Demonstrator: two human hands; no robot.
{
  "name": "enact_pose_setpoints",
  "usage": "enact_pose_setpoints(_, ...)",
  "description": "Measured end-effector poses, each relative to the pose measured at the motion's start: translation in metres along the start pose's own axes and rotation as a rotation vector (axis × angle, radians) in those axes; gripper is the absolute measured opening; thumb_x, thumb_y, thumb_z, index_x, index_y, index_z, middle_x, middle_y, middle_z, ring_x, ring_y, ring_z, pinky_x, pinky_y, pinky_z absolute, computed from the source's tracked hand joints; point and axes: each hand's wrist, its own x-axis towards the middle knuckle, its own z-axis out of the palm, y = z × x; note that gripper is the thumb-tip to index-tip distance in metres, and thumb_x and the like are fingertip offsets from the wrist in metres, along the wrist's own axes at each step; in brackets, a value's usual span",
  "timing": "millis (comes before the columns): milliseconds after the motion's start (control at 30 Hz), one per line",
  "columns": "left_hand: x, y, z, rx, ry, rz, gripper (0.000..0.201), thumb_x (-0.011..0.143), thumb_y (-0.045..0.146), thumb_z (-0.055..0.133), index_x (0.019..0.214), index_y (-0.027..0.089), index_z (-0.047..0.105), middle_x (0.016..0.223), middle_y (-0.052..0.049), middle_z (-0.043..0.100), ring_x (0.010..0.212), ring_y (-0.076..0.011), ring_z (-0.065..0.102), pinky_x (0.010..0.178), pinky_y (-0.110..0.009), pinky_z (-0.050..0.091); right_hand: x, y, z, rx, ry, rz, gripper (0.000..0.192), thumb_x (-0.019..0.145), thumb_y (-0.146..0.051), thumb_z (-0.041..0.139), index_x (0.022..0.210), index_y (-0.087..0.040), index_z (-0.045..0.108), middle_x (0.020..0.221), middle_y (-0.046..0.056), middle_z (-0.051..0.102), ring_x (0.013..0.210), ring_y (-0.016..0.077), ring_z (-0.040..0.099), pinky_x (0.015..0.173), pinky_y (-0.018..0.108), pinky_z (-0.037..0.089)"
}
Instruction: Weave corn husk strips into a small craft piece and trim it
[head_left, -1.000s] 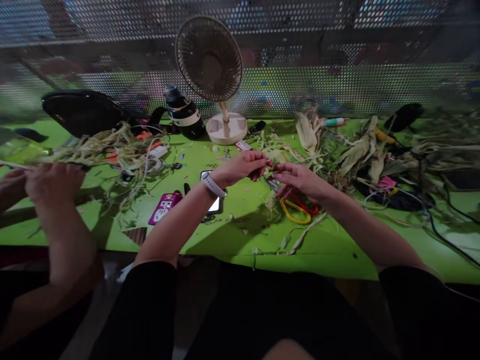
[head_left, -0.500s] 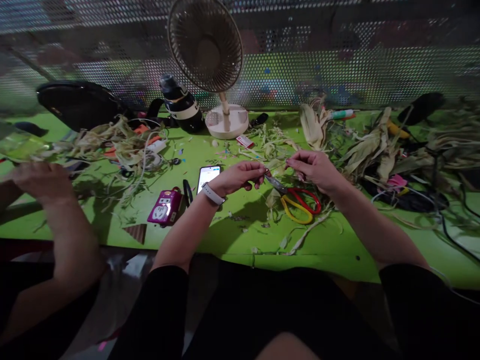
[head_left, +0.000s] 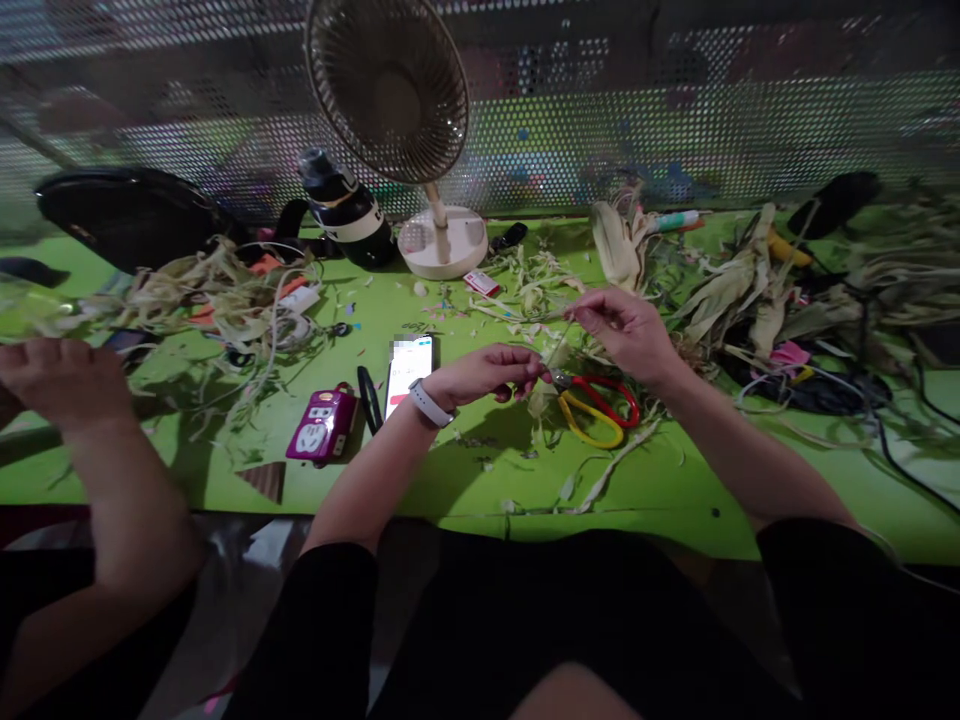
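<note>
My left hand (head_left: 491, 372), a white watch on its wrist, pinches the lower end of a thin pale corn-husk strip (head_left: 556, 347). The upper end of that strip is held between the fingers of my right hand (head_left: 626, 330), which is raised a little above the green table (head_left: 450, 480). The strip runs taut and slanted between the two hands. Red and yellow scissors (head_left: 596, 405) lie on the table just under my right hand. A phone (head_left: 410, 370) with a lit screen lies left of my left wrist.
A small fan (head_left: 397, 110) stands at the back, a black and white bottle (head_left: 345, 210) beside it. Husk piles (head_left: 217, 290) lie left, more husks and cables (head_left: 757, 290) right. A purple power strip (head_left: 321, 425) is near the front edge. Another person's hand (head_left: 64, 385) works at left.
My hands have drawn apart: the right rose and moved right, the left dropped slightly, stretching the strip between them. The view shifted left and down a little.
</note>
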Motion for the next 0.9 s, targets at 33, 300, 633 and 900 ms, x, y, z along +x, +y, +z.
enact_pose_setpoints(33, 0.001, 0.0, 0.004, 0.008, -0.028, -0.002, 0.027, 0.083, 0.04, 0.064, 0.09, 0.014, 0.067, 0.064, 0.001, 0.054, 0.053, -0.0052, 0.047, 0.044, -0.015, 0.03, -0.001, 0.0, 0.004, 0.07, -0.037, 0.017, 0.038, 0.083, -0.058, 0.057, 0.08, -0.02, 0.057, 0.081, 0.003, 0.062, 0.079, 0.0159, 0.059, 0.075, 0.03, 0.048)
enact_pose_setpoints(300, 0.0, 0.008, 0.032, 0.201, 0.007, 0.111, 0.026, 0.089, 0.039, 0.053, 0.081, 0.016, 0.061, 0.06, 0.002, 0.048, 0.051, -0.0072, 0.041, 0.048, -0.02, 0.03, -0.004, 0.006, 0.021, 0.001, -0.062, 0.086, 0.036, 0.088, -0.055, 0.052, 0.083, -0.019, 0.056, 0.071, 0.0, 0.054, 0.066, 0.0123, 0.05, 0.063, 0.025, 0.04)
enact_pose_setpoints(633, 0.003, 0.001, 0.05, -0.316, 0.163, 0.137, 0.023, 0.082, 0.038, 0.066, 0.081, 0.015, 0.063, 0.062, 0.002, 0.047, 0.05, -0.0052, 0.036, 0.047, -0.019, 0.026, 0.009, 0.018, 0.013, -0.058, -0.19, 0.128, 0.037, 0.083, -0.05, 0.056, 0.1, -0.018, 0.062, 0.092, 0.005, 0.062, 0.069, 0.014, 0.056, 0.067, 0.028, 0.044)
enact_pose_setpoints(900, 0.01, 0.003, 0.046, -0.771, 0.3, 0.202, 0.013, 0.076, 0.017, 0.073, 0.079, 0.009, 0.063, 0.066, 0.001, 0.051, 0.048, -0.0005, 0.038, 0.042, -0.009, 0.027, -0.008, -0.022, -0.008, -0.154, -0.106, 0.005, 0.017, 0.085, -0.029, 0.053, 0.086, -0.017, 0.065, 0.064, 0.0, 0.058, 0.053, 0.0106, 0.048, 0.053, 0.024, 0.038)
